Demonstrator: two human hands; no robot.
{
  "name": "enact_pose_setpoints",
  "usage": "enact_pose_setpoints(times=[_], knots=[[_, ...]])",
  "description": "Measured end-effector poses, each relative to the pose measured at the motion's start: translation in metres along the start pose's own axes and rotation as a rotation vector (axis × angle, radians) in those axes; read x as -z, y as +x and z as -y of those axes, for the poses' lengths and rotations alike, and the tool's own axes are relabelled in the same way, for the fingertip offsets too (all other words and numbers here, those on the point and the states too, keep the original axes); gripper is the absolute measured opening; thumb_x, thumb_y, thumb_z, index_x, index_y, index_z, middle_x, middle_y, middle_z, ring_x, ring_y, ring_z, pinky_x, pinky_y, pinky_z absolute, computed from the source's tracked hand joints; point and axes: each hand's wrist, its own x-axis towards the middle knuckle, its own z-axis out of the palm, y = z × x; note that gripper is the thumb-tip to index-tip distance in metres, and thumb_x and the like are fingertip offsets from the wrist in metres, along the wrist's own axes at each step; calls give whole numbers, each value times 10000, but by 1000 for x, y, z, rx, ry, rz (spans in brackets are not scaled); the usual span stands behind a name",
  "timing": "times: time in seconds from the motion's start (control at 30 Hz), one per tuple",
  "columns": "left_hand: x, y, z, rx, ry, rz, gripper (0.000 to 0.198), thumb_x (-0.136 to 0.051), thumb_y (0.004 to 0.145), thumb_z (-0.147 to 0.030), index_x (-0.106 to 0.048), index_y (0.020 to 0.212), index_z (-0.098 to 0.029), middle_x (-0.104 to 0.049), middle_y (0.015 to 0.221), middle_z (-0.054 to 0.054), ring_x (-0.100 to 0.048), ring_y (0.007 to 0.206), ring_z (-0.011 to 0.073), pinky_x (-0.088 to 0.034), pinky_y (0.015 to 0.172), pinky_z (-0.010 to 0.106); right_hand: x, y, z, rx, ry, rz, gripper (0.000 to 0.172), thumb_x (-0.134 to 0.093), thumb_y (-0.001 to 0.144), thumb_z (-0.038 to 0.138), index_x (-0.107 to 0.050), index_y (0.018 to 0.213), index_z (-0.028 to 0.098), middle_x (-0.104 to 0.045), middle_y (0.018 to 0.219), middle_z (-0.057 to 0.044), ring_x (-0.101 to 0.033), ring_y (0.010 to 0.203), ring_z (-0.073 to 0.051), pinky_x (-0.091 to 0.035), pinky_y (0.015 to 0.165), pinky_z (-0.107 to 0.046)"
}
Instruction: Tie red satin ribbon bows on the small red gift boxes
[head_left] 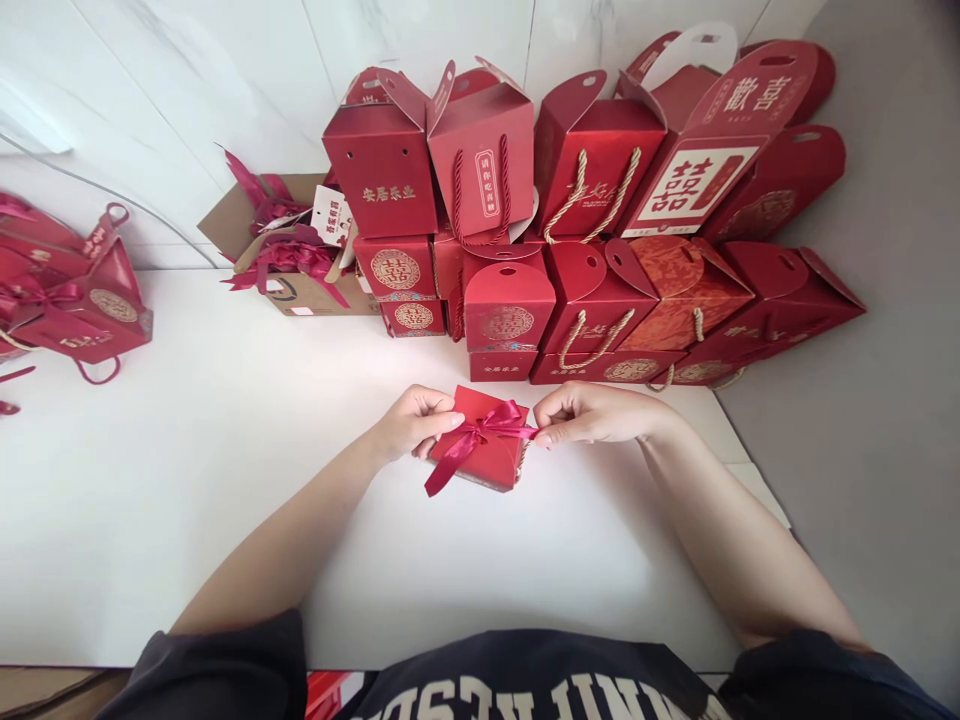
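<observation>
In the head view, a small red gift box sits on the white table, with a glossy crimson ribbon tied in a bow across its top. One ribbon tail hangs over the near left side of the box. My left hand is closed at the box's left edge, its thumb and finger pinching the left part of the bow; its lower fingers are partly hidden beside the box. On the right, my right hand pinches the ribbon's right end between thumb and fingers. A twisted cord shows along the box's right side.
Red gift boxes stand stacked just beyond my hands, several with rope handles. Left of them is an open cardboard box holding ribbons and tags. More ribboned red boxes stand at the far left. A tiled wall rises behind.
</observation>
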Motion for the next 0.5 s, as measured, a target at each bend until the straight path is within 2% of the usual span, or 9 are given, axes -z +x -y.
enact_pose_setpoints(times=[0.2, 0.33, 0.43, 0.5], knots=[[-1, 3, 1, -9, -26, -5, 451, -696, 734, -361, -397, 456, -170, -407, 322, -72, -407, 240, 61, -208, 283, 165, 2, 0, -3, -38, -27, 64, 395, -658, 794, 524, -558, 670, 162, -374, 598, 63, -318, 557, -81, -258, 517, -227], [2, 5, 5, 5, -66, 4, 431, -675, 745, -380, -434, 462, -162, -437, 343, -61, -395, 244, 55, -204, 281, 174, 4, 2, -11, -85, -66, 109, 355, -655, 794, 494, -630, 719, 148, -449, 606, 44, -386, 570, -91, -317, 536, -227], [6, 7, 9, 9, -100, 21, 422, -629, 771, -435, -481, 493, -154, -477, 375, -44, -370, 243, 52, -189, 283, 191, 4, 1, -18, -167, -196, 116, 255, -669, 775, 399, -669, 717, 151, -536, 617, 17, -454, 586, -117, -334, 547, -241], [9, 7, 11, -1, -128, 41, 421, -607, 780, -467, -516, 520, -149, -473, 369, -40, -350, 242, 52, -185, 298, 202, 4, -3, -18, -194, -294, 54, 141, -656, 770, 310, -685, 774, 172, -617, 712, -7, -519, 643, -145, -357, 571, -248]])
